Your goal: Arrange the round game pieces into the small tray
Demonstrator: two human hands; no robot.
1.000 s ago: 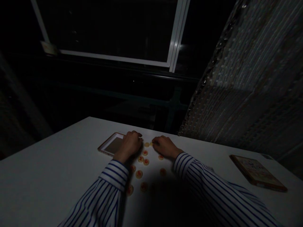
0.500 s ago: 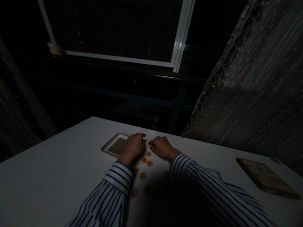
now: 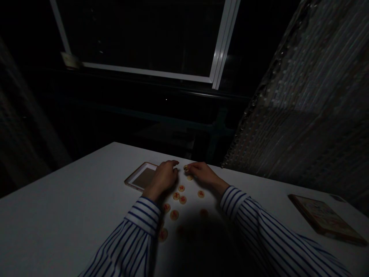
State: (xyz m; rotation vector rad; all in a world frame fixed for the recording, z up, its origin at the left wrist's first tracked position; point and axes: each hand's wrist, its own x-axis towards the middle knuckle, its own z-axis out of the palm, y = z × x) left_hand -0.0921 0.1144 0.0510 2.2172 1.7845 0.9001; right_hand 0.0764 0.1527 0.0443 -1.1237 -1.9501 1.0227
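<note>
Several round yellow game pieces [image 3: 182, 199] with red marks lie scattered on a white table [image 3: 66, 215]. My right hand [image 3: 204, 174] pinches one yellow piece [image 3: 186, 167] at its fingertips, just above the table. My left hand [image 3: 163, 176] rests curled on the table beside it, fingers bent, next to a flat framed tray [image 3: 141, 177]. What the left fingers hold, if anything, is hidden. Both arms wear striped sleeves. The scene is very dark.
A flat box [image 3: 325, 223] lies at the table's right edge. A large bubble-wrapped bulk [image 3: 305, 107] stands behind the table on the right. A window frame [image 3: 219, 50] is at the back.
My right hand has moved forward and lifted a piece in a pinch, uncovering pieces beneath it. The left hand has barely shifted.
</note>
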